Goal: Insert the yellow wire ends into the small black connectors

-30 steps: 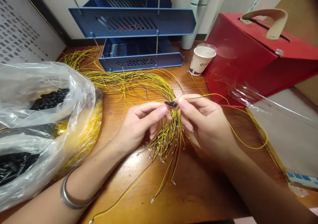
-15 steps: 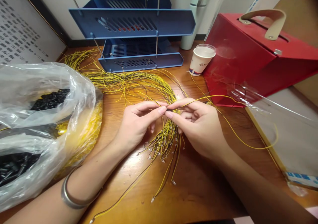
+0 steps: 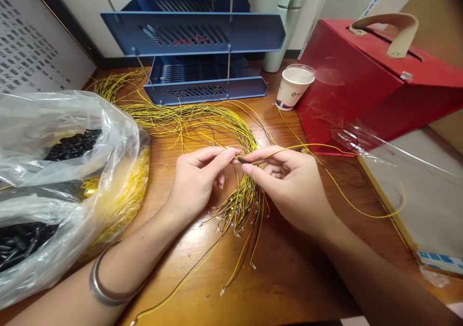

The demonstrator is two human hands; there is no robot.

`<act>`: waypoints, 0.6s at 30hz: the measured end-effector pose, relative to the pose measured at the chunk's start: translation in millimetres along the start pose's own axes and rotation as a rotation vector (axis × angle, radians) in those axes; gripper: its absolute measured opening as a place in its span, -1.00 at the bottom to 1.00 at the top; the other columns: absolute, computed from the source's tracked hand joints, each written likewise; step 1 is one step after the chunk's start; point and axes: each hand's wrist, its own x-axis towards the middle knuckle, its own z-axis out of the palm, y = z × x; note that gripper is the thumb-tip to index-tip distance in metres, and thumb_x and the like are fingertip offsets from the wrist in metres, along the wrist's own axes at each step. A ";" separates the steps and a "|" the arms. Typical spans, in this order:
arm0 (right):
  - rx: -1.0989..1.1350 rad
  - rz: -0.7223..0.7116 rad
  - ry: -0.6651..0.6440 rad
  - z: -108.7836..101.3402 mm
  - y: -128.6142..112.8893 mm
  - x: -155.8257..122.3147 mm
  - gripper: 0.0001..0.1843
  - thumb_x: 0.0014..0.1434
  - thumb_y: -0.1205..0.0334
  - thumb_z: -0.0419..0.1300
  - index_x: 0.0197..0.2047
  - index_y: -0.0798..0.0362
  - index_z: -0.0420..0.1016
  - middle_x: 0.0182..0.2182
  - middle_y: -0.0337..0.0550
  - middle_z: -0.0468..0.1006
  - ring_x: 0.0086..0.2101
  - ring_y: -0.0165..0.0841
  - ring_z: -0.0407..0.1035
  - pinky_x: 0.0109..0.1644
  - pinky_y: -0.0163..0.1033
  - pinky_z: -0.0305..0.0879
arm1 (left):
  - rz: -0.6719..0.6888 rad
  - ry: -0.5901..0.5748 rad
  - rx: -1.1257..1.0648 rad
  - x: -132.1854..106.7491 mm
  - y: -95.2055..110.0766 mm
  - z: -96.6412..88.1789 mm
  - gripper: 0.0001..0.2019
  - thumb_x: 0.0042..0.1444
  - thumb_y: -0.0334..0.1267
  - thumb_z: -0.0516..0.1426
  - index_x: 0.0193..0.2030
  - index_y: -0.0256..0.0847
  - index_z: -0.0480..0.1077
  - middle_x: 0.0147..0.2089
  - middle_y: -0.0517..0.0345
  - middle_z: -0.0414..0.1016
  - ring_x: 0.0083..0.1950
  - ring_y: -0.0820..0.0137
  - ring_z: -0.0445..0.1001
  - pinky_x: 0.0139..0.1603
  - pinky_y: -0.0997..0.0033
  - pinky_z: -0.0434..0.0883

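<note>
My left hand (image 3: 197, 179) and my right hand (image 3: 289, 181) meet fingertip to fingertip above a bundle of yellow and dark wires (image 3: 238, 200) spread on the wooden table (image 3: 289, 278). Between them sits a small black connector (image 3: 241, 160). My left thumb and forefinger pinch its left end. My right fingers pinch a single yellow wire (image 3: 347, 203) right at the connector; the wire loops away to the right over the table.
Clear plastic bags (image 3: 54, 181) with black parts and yellow wires lie at the left. A blue stacked paper tray (image 3: 195, 41) stands at the back, a paper cup (image 3: 294, 87) and a red box (image 3: 376, 85) to the right. A clear plastic sheet (image 3: 415, 181) covers the right edge.
My hands have dropped slightly and drawn closer together; the connector, earlier held up in plain sight, is now mostly tucked between the fingertips. The yellow wire's loop has swung out to the right.
</note>
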 end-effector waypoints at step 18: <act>-0.013 -0.011 0.010 2.3 -2.6 -1.5 -0.84 0.09 0.20 0.30 -0.28 0.10 0.58 -0.67 -0.35 0.29 -0.67 -0.56 0.05 -0.65 -0.37 -0.09 | 0.110 0.038 0.139 -4.6 0.9 2.9 -0.85 0.11 -0.20 0.25 -0.38 -0.22 0.55 -0.58 0.27 0.40 -0.60 0.56 0.27 -0.61 0.55 0.22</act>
